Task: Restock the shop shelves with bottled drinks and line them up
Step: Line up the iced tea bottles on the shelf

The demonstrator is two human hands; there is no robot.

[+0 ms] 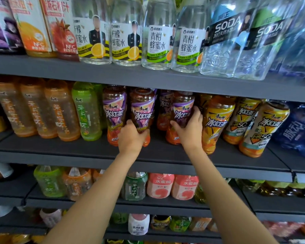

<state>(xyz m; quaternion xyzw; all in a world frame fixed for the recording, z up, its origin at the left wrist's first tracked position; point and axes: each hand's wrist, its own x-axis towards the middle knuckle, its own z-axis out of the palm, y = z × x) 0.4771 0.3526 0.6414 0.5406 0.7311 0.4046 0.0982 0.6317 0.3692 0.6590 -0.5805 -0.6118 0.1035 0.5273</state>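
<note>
On the dark grey metal middle shelf (63, 147), two purple-labelled plastic bottles of dark iced tea are being handled at once. The left hand (130, 136) is curled round the lower body of the left purple-labelled bottle (142, 110), and the right hand (189, 131) is wrapped round the lower body of the right purple-labelled bottle (181, 110), with its fingers (198, 114) reaching round the far side. Both bottles stand in the front row of the shelf, between a green-labelled clear tea bottle (86, 110) on the left and a yellow-labelled iced tea bottle (217, 120) on the right. The risk is judged to lie in the crowding: the right bottle is held just beside the yellow-labelled one, so a sideways shove could knock that neighbour out of line or tip it toward the shelf edge. A further purple-labelled bottle (114, 110) stands touching or nearly touching the left one, and could be dragged askew in the same way. Because both grips sit low on the bottles, a hurried push could also make the tall tops lean against the shelf above (165, 80). The long axis of each held bottle is roughly vertical, caps up and hidden behind the upper shelf, with the printed labels turned outward toward the aisle. Whether the bases are resting fully on the shelf cannot be told, as they are covered by the hands.
</note>
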